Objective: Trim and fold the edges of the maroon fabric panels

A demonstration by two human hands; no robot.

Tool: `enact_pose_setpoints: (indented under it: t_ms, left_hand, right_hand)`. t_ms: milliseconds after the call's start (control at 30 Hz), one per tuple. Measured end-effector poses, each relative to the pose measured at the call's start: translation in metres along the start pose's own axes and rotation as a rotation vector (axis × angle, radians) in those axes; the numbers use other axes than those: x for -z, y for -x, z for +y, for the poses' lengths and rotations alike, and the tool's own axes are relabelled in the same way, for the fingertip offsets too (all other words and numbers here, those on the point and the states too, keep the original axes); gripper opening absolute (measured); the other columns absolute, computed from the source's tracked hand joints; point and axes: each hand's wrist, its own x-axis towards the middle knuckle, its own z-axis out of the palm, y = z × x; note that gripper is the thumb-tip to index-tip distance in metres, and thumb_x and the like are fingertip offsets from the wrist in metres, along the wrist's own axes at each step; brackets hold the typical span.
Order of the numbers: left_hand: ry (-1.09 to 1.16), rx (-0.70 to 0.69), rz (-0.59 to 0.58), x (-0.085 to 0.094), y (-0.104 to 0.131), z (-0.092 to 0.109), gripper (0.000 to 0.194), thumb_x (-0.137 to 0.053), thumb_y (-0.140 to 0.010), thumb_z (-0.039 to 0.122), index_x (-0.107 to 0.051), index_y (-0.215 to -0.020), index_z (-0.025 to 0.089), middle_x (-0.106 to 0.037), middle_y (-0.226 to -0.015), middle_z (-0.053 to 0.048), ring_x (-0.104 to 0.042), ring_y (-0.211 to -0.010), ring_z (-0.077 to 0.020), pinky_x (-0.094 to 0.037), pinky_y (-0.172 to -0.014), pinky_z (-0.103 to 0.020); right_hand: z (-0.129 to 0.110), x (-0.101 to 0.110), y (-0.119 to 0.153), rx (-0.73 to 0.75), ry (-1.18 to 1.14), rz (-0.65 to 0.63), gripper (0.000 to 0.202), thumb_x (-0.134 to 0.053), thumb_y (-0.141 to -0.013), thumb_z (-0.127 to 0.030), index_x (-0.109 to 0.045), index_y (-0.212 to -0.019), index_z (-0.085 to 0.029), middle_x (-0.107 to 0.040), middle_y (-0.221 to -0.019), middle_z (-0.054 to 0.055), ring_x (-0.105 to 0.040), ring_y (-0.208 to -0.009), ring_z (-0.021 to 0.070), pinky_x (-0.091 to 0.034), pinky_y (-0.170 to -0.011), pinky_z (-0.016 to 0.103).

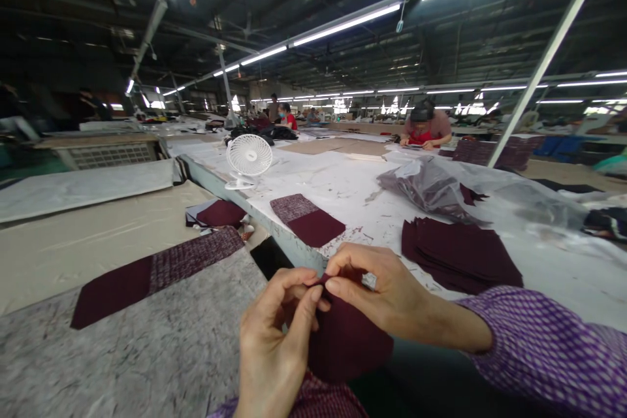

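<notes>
Between my two hands hangs a maroon fabric piece point(350, 343), held up by its top edge in front of the table. My left hand point(281, 326) pinches that edge between thumb and fingers. Right beside it, my right hand point(375, 281) pinches the same edge, thumb and fingertips pressed together. The lower part of the cloth drops free below the tabletop. A two-part panel point(308, 219), half speckled and half plain maroon, lies on the white table ahead. To the right rests a stack of maroon fabric pieces point(460, 255).
A long speckled and maroon panel point(157, 274) lies on the left table, near a small folded bundle point(220, 212). A white fan point(249, 157) stands at the white table's edge. Clear plastic point(441, 189) is heaped behind the stack. A co-worker point(426, 127) is farther back.
</notes>
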Motion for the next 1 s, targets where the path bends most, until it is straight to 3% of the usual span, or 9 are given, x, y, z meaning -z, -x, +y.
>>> enact_pose_setpoints:
  t_ms: [200, 400, 767, 1000]
  left_hand:
    - [-0.075, -0.218, -0.015, 0.0010, -0.0014, -0.0076, 0.006, -0.066, -0.080, 0.018, -0.069, -0.085, 0.019, -0.061, -0.068, 0.001, -0.059, -0.056, -0.0096, -0.048, -0.051, -0.020]
    - [-0.113, -0.300, -0.042, 0.0026, -0.0023, -0.0073, 0.010, -0.065, -0.080, 0.015, -0.070, -0.086, 0.022, -0.060, -0.068, 0.003, -0.058, -0.057, -0.0090, -0.046, -0.052, -0.021]
    - [-0.128, -0.276, -0.067, 0.0049, -0.0024, -0.0044, 0.006, -0.065, -0.081, 0.017, -0.069, -0.080, 0.020, -0.059, -0.065, 0.002, -0.056, -0.057, -0.0096, -0.044, -0.052, -0.022]
    - [-0.102, -0.182, -0.138, 0.0099, -0.0034, -0.0021, 0.017, -0.060, -0.085, 0.024, -0.063, -0.070, 0.017, -0.055, -0.062, 0.001, -0.050, -0.056, -0.0101, -0.041, -0.052, -0.022]
  right_hand:
    - [-0.0020, -0.0007, 0.0016, -0.054, -0.004, -0.009, 0.007, -0.059, -0.083, -0.020, -0.061, -0.078, -0.016, -0.060, -0.069, -0.001, -0.053, -0.061, 0.0086, -0.042, -0.056, 0.021]
    - [-0.0022, -0.0017, 0.0026, -0.076, -0.030, -0.019, 0.009, -0.060, -0.083, -0.022, -0.059, -0.076, -0.017, -0.060, -0.068, -0.001, -0.053, -0.059, 0.0089, -0.041, -0.054, 0.022]
    - [-0.0056, -0.0020, 0.0029, -0.019, 0.007, -0.002, 0.009, -0.060, -0.083, -0.021, -0.059, -0.076, -0.017, -0.061, -0.066, -0.001, -0.053, -0.058, 0.0087, -0.041, -0.054, 0.022]
    - [-0.0046, -0.0037, 0.0040, 0.048, 0.014, 0.028, 0.004, -0.063, -0.082, -0.019, -0.059, -0.083, -0.017, -0.062, -0.073, -0.002, -0.054, -0.061, 0.0083, -0.043, -0.057, 0.021]
